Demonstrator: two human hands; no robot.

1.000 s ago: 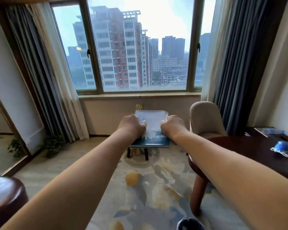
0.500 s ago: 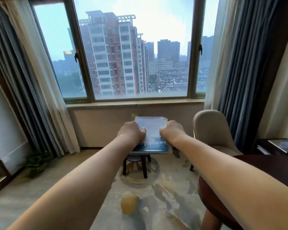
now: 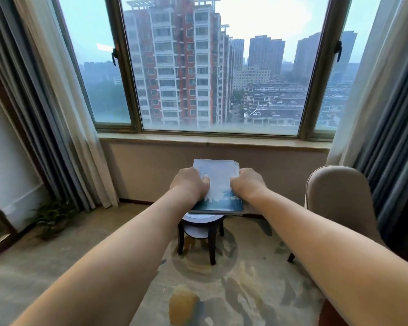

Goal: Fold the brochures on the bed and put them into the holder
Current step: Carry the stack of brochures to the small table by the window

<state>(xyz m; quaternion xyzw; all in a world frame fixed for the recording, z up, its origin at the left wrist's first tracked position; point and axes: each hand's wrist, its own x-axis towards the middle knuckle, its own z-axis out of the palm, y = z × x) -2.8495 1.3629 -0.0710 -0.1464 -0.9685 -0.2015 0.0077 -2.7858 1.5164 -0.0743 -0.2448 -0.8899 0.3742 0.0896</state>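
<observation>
A stack of brochures [image 3: 218, 182], pale blue with a dark blue skyline band along the near edge, is held flat in the air in front of me at arm's length. My left hand [image 3: 190, 184] grips its left edge with curled fingers, and my right hand [image 3: 246, 183] grips its right edge the same way. The sheets' far right corners are slightly fanned. Neither a bed nor a holder is in view.
A small dark round side table [image 3: 201, 228] stands on the patterned rug [image 3: 222, 290] just below the brochures. A beige chair [image 3: 339, 203] is at the right, a potted plant [image 3: 50, 217] at the left by the curtains. A big window [image 3: 210, 67] fills the far wall.
My view has moved forward toward the window and turned a little left. The dark round table at the right has left the view. Both hands keep the same grip on the stack.
</observation>
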